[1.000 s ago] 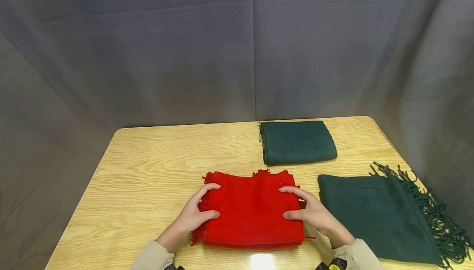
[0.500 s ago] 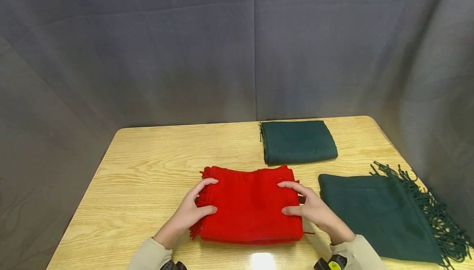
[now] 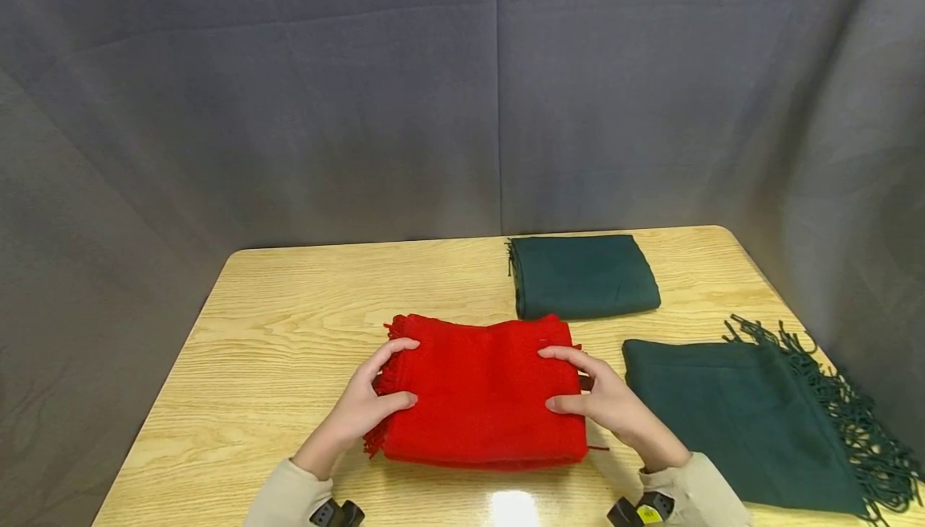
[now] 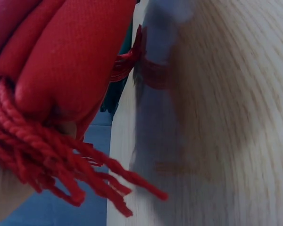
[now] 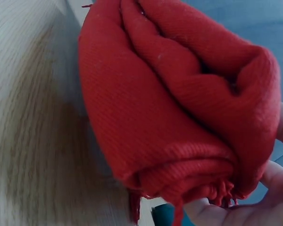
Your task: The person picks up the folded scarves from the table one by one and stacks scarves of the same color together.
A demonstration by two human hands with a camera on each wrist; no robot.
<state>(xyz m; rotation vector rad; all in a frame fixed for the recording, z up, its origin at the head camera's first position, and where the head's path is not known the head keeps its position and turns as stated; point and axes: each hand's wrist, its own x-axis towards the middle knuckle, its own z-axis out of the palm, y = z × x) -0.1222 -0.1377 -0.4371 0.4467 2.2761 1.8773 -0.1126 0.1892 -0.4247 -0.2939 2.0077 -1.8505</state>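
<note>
Hands, two: left hand (image 3: 367, 395) and right hand (image 3: 601, 392), fingers curved, each gripping one end of a folded red scarf (image 3: 480, 390), fringed; held over the near middle of the tabletop (image 3: 303, 302). Folded dark green scarf (image 3: 587, 276): at far edge. Fringed dark green scarf (image 3: 737, 422): lying at right.

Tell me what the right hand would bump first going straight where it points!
The folded red scarf, which the right hand holds. Past it, probably just wooden tabletop, then the gray curtain, though depth is unclear.
</note>
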